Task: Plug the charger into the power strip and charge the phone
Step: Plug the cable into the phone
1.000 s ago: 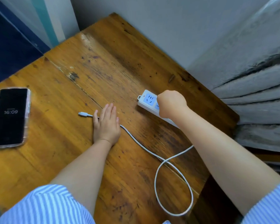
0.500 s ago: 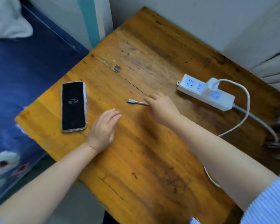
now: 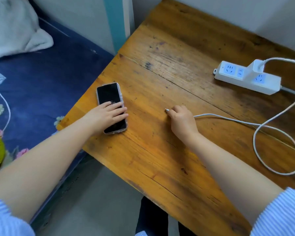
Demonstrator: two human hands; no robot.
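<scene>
Charger [image 3: 255, 68] now sits in the power strip [image 3: 266, 85] far right; right hand [image 3: 182, 120] has pinched the cable tip [image 3: 166, 110], left hand [image 3: 107, 114] has landed flat on the phone [image 3: 109, 94] at the bench's [image 3: 160, 159] left edge, leaving only the phone connection

Bare tabletop [image 3: 160, 53] between phone [image 3: 111, 106] and right hand [image 3: 181, 121]: open lane, nothing lying in it. Left hand [image 3: 107, 114] lies flat across the phone's near half, blocking access from above there; the far half is exposed. Far side of the table open up to the wall. Right side cluttered: power strip [image 3: 245, 79] with charger [image 3: 255, 68] standing upright in it, cable [image 3: 262, 133] arching off it and looping on the wood near the right edge. Phone sits just beside the table's left edge.
</scene>
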